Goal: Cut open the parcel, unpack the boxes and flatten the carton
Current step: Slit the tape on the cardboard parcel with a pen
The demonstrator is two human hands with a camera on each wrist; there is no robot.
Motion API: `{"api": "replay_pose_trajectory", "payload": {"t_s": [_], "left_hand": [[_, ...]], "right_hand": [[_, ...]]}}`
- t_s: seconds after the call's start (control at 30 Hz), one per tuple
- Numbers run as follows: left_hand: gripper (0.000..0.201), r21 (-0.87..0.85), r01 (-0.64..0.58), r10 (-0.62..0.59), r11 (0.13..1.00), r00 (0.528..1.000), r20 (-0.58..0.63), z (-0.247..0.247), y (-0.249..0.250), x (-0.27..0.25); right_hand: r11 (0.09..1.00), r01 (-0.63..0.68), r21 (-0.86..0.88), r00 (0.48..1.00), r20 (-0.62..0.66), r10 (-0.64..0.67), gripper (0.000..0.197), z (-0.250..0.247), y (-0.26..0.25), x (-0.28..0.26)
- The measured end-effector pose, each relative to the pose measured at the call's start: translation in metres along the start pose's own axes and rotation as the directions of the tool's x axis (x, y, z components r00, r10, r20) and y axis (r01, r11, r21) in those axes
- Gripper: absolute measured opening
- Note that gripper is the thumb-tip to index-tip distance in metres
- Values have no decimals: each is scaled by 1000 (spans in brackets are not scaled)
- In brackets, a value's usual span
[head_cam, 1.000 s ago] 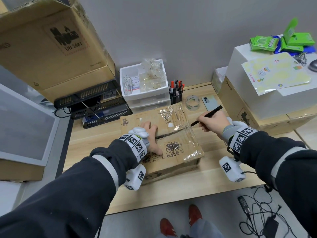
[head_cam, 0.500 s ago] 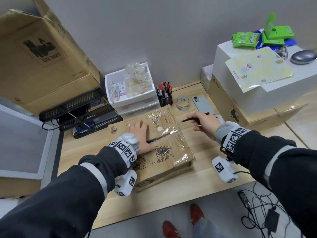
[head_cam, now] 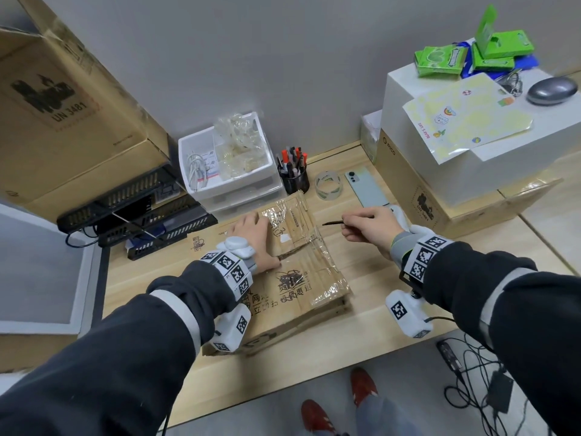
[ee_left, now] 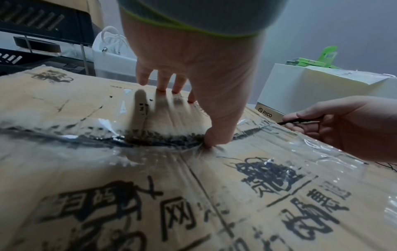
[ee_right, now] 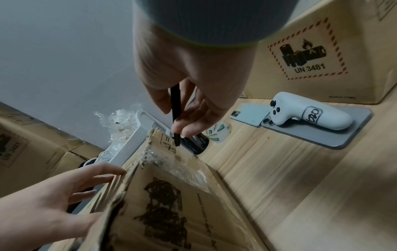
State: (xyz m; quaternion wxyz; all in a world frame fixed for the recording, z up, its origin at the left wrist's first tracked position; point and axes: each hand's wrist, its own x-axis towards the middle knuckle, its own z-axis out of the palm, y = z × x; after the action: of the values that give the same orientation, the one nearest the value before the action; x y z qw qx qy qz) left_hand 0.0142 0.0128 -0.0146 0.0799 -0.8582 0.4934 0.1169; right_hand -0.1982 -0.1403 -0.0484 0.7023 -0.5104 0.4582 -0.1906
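We judge the job barely begun: the parcel lies on the desk with its taped centre seam slit but flaps down, nothing unpacked, nothing flattened. Our left hand presses spread fingers flat on the lid, thumb at the slit. Our right hand pinches a thin black cutter just off the parcel's right edge. Readable: "UN 3481" on the big carton, "PICO" on the brown box.

Parcel contents hidden under taped flaps. Left hand covers part of the seam. Black cutter tip too small to make out; print blurred in left wrist view.
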Motion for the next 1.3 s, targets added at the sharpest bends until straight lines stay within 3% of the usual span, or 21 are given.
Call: {"api": "replay_pose_trajectory", "payload": {"t_s": [0.27,0.4,0.57,0.83,1.1,1.23,1.3], "left_hand": [[77,82,41,-44,996,998,40,-7,9,3],[82,134,17,-24,991,998,55,-12,6,4],[79,134,5,-15,991,997,78,-11,6,4],[74,174,-1,-9,985,998,55,-5,5,6],[98,70,-150,139,986,981,136,-7,-32,-3],[90,33,-57,52,998,992,119,-2,-52,-18],[90,12,-3,2,1000,994,107,1,-63,-26]], "right_hand": [[1000,-21,-14,1000,8,22,6,-4,3,1],[997,-6,-73,1000,7,6,5,-3,7,0],[989,-25,-143,999,-39,20,23,-2,8,0],[994,-10,-109,998,-64,3,17,2,4,-8],[998,51,37,981,-188,-43,12,14,-15,-11],[998,59,-35,968,-243,-66,26,30,-26,-8],[982,111,-152,945,-290,-151,23,44,-31,-10]]}}
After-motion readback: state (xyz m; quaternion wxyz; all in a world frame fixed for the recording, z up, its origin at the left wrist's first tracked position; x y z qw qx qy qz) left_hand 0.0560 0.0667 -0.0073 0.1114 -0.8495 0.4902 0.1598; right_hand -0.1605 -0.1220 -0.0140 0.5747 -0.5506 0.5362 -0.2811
